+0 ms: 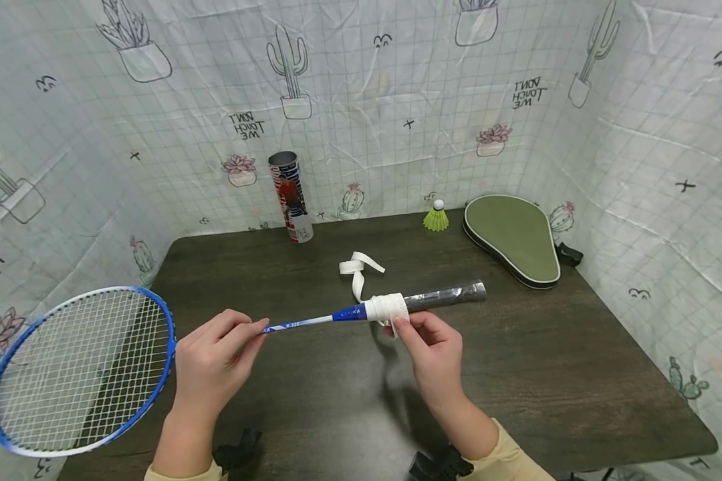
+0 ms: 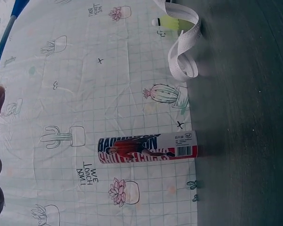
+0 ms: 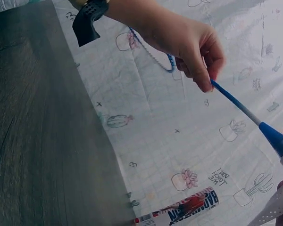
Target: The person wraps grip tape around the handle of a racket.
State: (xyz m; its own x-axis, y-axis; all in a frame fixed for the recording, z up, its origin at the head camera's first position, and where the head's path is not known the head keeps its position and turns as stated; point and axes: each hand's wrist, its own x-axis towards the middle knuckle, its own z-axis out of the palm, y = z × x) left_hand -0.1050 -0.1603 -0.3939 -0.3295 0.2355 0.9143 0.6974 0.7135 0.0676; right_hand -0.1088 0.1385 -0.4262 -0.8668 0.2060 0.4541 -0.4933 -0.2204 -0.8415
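Observation:
A blue and white badminton racket (image 1: 303, 323) is held across the front of the table, strings to the left and handle to the right. My left hand (image 1: 213, 364) pinches its thin shaft near the head. White perforated grip tape (image 1: 387, 307) wraps the handle's upper part, beside the blue cone. The rest of the handle (image 1: 448, 296) is dark and bare. My right hand (image 1: 430, 351) pinches the tape at the underside of the handle. A loose curled tail of tape (image 1: 358, 265) shows beyond the handle; in the left wrist view the tape (image 2: 184, 52) hangs in a loop.
A shuttlecock tube (image 1: 291, 197) stands at the table's back left. Toward the back right are a yellow shuttlecock (image 1: 436, 216) and a green racket-shaped case (image 1: 514, 237). A patterned cloth (image 1: 349, 100) hangs behind the dark wooden table (image 1: 553, 367) and along its sides.

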